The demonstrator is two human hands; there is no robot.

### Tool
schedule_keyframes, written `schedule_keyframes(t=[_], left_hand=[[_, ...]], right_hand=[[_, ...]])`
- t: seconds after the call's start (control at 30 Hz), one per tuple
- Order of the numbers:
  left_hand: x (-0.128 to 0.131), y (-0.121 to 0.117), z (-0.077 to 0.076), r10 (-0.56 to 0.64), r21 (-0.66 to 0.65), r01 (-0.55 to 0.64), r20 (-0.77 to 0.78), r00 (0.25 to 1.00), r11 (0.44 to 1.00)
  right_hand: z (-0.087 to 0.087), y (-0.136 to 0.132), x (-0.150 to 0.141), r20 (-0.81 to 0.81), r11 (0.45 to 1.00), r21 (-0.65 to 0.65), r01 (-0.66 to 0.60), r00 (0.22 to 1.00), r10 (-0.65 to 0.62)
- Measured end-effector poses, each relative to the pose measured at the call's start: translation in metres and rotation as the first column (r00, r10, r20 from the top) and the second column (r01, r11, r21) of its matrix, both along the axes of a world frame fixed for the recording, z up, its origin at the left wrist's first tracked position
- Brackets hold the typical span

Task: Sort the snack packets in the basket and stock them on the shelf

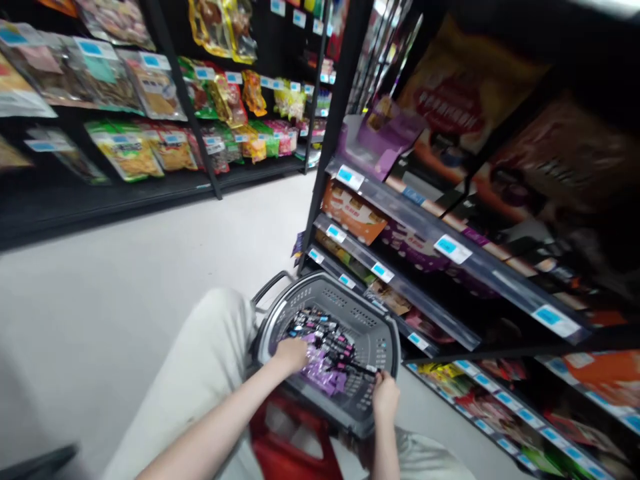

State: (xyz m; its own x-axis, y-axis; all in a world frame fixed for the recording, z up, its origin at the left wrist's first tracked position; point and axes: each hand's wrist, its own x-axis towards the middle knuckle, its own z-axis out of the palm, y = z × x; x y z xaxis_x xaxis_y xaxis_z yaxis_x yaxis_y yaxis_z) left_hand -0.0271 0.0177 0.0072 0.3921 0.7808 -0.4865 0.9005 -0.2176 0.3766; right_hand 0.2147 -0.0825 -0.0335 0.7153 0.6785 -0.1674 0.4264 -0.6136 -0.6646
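Observation:
A grey shopping basket (pixel 345 293) sits between my knees, heaped with small shiny packets in black, pink and silver. Reaching in from its left side, my left hand (pixel 293 355) has its fingers curled at a cluster of purple packets (pixel 323 373); the fingertips are partly hidden among them. At the basket's right rim, my right hand (pixel 386 398) pinches the end of a slim black packet (pixel 364 367). That packet stretches back toward the pile. Blur hides the print on these packets.
Close on the right stands a shelf unit (pixel 400 200) with boxes and large bags. Another shelf (pixel 110 193) with hanging snack bags runs along the far left. Pale floor (pixel 150 267) lies between them. A red plastic piece (pixel 285 433) is below the basket.

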Motion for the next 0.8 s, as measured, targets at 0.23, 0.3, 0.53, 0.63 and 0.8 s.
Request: schedule_keyframes(t=[0.23, 0.3, 0.53, 0.63, 0.8], left_hand=[[-0.001, -0.001, -0.007, -0.071, 0.077, 0.073, -0.021, 0.997, 0.994], [-0.001, -0.004, -0.008, -0.101, 0.072, 0.102, -0.019, 0.995, 0.992], [0.000, -0.012, 0.008, -0.176, 0.019, 0.175, 0.015, 0.984, 0.984], [0.002, -0.010, 0.015, -0.185, 0.008, 0.185, 0.006, 0.983, 0.983], [0.003, -0.006, 0.014, -0.198, -0.034, 0.199, 0.033, 0.980, 0.979]], right_hand=[[0.034, 0.013, 0.027, 0.143, 0.997, 0.080, 0.017, 0.989, -0.028], [0.072, 0.030, 0.043, 0.125, 0.986, 0.162, -0.044, 0.992, 0.024], [0.254, 0.158, 0.107, 0.709, 0.906, 0.263, -0.332, 0.703, 0.052], [0.298, 0.212, 0.129, 0.865, 0.938, 0.000, -0.346, 0.471, 0.173], [0.317, 0.270, 0.153, 0.838, 0.931, -0.137, -0.339, 0.462, 0.291]])
